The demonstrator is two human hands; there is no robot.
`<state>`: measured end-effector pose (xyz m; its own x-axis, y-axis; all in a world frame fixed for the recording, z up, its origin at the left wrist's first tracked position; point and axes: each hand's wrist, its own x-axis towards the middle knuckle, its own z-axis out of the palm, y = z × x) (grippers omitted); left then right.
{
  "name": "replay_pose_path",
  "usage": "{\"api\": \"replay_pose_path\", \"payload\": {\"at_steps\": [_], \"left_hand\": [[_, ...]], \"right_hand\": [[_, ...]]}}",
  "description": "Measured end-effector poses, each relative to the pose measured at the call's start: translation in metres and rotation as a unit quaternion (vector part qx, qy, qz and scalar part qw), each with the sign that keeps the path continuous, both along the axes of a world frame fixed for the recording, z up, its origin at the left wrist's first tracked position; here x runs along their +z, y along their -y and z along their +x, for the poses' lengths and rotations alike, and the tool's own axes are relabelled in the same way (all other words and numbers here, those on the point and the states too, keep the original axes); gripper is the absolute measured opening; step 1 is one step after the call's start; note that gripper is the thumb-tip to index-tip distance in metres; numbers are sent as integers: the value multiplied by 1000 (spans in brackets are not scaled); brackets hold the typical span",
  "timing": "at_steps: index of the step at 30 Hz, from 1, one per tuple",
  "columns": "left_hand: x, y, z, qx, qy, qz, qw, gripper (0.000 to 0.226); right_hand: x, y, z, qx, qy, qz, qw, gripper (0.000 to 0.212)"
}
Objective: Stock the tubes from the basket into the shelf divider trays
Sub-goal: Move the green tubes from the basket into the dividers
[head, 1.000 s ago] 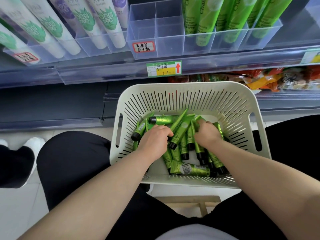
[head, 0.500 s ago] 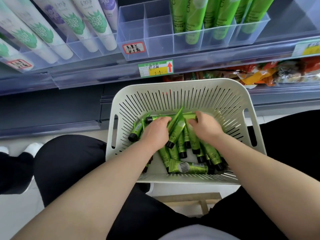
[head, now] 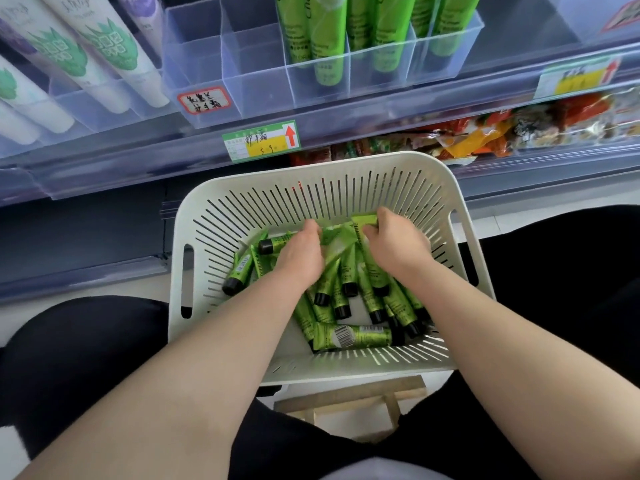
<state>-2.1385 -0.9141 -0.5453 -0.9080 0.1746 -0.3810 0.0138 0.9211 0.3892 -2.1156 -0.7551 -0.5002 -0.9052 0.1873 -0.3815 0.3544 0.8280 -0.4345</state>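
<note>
Green tubes (head: 337, 244) now bunch toward the basket (head: 346, 166) far wall, gripped in your left hand (head: 301, 252) and right hand (head: 398, 245), ready for lifting.

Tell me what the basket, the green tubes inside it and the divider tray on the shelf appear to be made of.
The basket: moulded plastic, off-white and matt, judging by its slotted walls and cut-out handles. The green tubes: probably soft plastic or laminate, glossy, with flat crimped ends and black caps. The divider tray: clear rigid plastic, likely acrylic; shelf shows through its walls.
</note>
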Motion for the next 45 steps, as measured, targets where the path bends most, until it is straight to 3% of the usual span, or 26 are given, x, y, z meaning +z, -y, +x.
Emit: {"api": "replay_pose_path", "payload": {"at_steps": [4,10,13,16,25,28,36,45], "left_hand": [[-2,-15,-1,-21,76,7,997,56],[2,-28,8,-87,94,-108,986,32],[9,-20,14,-65,52,-85,993,26],[25,-5,18,-7,9,17,1000,26],[92,37,41,88,-86,200,972,27],[121,40,40,96,-147,212,961,17],[219,39,4,123,-335,280,891,22],[293,38,-53,151,-428,240,858,21]], "right_hand": [[-4,2,-2,4,0,2,1000,21],[-4,1,-3,2,-25,10,1000,28],[-1,2,-2,16,-50,0,999,31],[7,4,-2,40,-78,-3,996,28],[57,15,16,60,-154,-58,984,21],[87,18,14,72,-191,-47,978,22],[177,22,4,104,-332,-21,937,22],[233,25,-27,148,-388,23,910,27]]}}
